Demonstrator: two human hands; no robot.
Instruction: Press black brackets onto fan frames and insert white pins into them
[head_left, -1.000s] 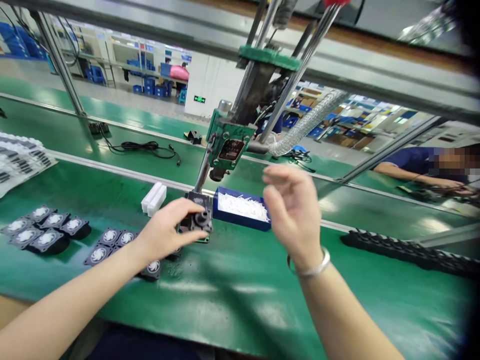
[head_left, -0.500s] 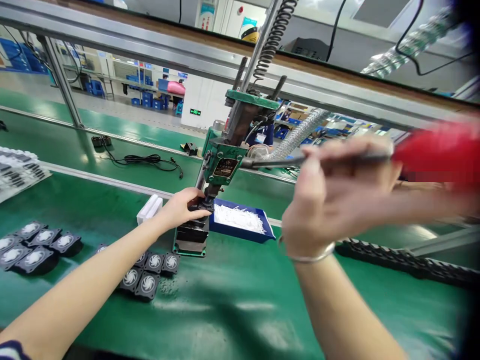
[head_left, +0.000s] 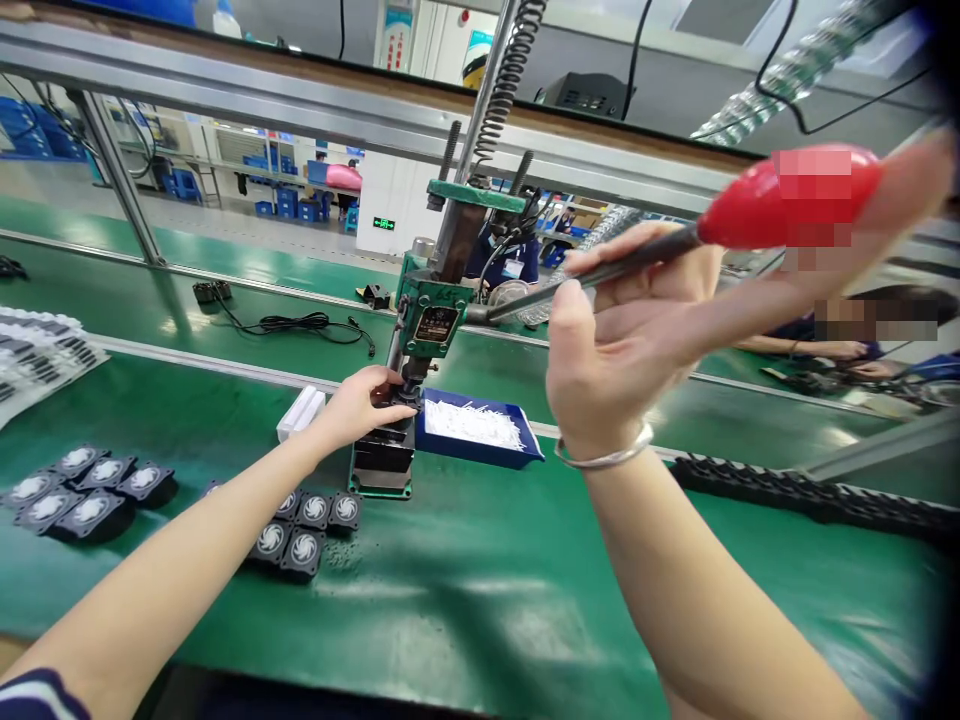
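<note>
A green hand-operated arbor press stands on the bench, its ram directly above a small black fan on the black base. My left hand pinches this fan between thumb and fingers; much of it is hidden by the hand and ram. On the right, my right hand is raised at the press lever, thumb on one side and fingers behind. One long finger stretches past the lever's red knob. Black fans with white swirls lie in a group beside my left forearm.
More fans lie at the left. A blue tray of thin white pieces sits behind the press, near a white block. A black strip of stacked parts lies at right. Behind the frame rail are a coiled cable and other people.
The lever has swung upward with my right hand, raising the red knob. My left hand stays at the fan under the ram. The whole view has shifted slightly.
</note>
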